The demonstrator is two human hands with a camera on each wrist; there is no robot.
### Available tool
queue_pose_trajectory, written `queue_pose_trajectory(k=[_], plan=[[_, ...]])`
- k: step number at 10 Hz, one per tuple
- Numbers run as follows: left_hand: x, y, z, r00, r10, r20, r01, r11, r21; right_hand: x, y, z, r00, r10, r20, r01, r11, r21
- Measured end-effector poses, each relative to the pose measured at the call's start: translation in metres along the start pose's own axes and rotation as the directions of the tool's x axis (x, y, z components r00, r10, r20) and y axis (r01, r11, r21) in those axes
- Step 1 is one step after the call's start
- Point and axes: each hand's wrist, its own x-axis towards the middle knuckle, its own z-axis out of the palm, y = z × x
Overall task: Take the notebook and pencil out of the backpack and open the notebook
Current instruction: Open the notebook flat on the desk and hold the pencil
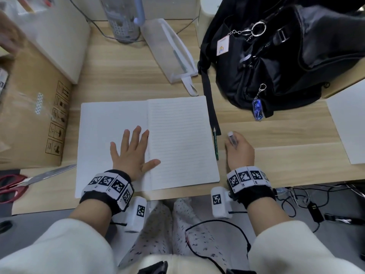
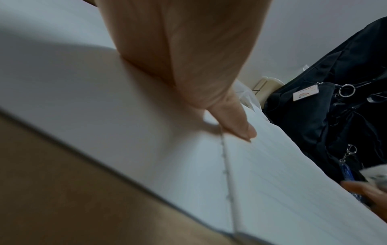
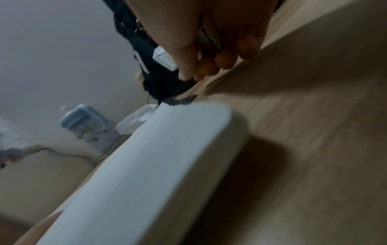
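The white lined notebook (image 1: 177,139) (image 2: 272,182) (image 3: 157,157) lies open on the wooden desk (image 1: 276,135). My left hand (image 1: 132,153) (image 2: 188,58) rests flat on its blank left page, fingers spread, with the thumb across the spine. A green pencil (image 1: 215,147) lies on the desk along the notebook's right edge. Just right of it, my right hand (image 1: 240,153) (image 3: 209,33) curls round a small clear tube with a white cap (image 1: 232,138) (image 3: 165,59). The black backpack (image 1: 276,62) (image 2: 335,124) sits at the back right.
A backpack strap (image 1: 210,103) runs down to the pencil's tip, and a blue keychain (image 1: 258,107) hangs nearby. A white mesh pencil case (image 1: 169,50) lies behind the notebook. A cardboard box (image 1: 33,107) and red scissors (image 1: 17,184) are at the left; a white sheet (image 1: 349,123) at the right.
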Motion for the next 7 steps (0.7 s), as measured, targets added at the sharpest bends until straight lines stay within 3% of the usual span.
queue_pose_trajectory(k=[1, 3, 5, 6, 7], plan=[[-0.001, -0.001, 0.0, 1.0, -0.005, -0.009, 0.005, 1.0, -0.006, 0.008, 0.007, -0.002, 0.995, 0.056, -0.079, -0.063, 0.994, -0.093], [-0.005, -0.002, 0.004, 1.0, -0.012, -0.016, 0.012, 1.0, -0.019, 0.006, 0.001, 0.005, 0.997, -0.003, -0.072, -0.026, 0.92, -0.392], [-0.004, -0.002, 0.004, 1.0, -0.018, -0.006, 0.018, 1.0, 0.007, 0.005, -0.001, 0.0, 0.993, -0.003, 0.119, 0.059, 0.881, -0.47], [-0.006, -0.002, 0.004, 1.0, -0.016, -0.002, 0.016, 1.0, 0.002, -0.001, -0.009, -0.005, 0.99, 0.043, 0.132, 0.016, 0.91, -0.413], [-0.006, -0.001, 0.003, 1.0, -0.011, 0.001, 0.011, 1.0, 0.014, 0.005, -0.041, -0.026, 0.997, -0.068, -0.03, 0.069, 0.997, 0.03]])
